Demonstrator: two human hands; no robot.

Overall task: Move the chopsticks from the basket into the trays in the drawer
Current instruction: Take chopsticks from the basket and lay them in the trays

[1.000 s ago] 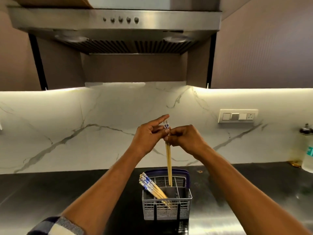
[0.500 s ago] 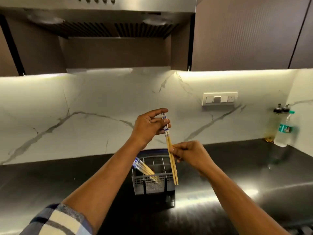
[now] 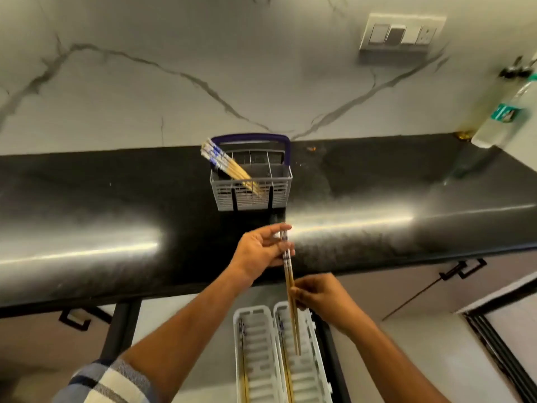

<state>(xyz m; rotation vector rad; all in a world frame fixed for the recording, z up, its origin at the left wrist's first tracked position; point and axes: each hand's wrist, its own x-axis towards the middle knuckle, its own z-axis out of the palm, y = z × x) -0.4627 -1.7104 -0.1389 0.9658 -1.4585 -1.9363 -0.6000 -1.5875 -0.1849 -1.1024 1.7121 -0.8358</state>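
A pair of wooden chopsticks with blue-and-white tops hangs nearly upright over the right white tray. My left hand pinches the patterned tops. My right hand pinches the shafts lower down. The chopstick tips reach down into the right tray. The left white tray lies beside it in the open drawer, and each tray holds a chopstick along its left side. A grey basket with a blue handle stands on the black counter and holds several more chopsticks leaning left.
The black counter runs across the view, with a marble backsplash behind. A switch plate is on the wall at the upper right. Bottles stand in the far right corner. Cabinet handles sit below the counter edge.
The view tipped down from the hood to the counter and drawer. Both hands carried the chopstick pair away from the basket, toward me and down over the right tray.
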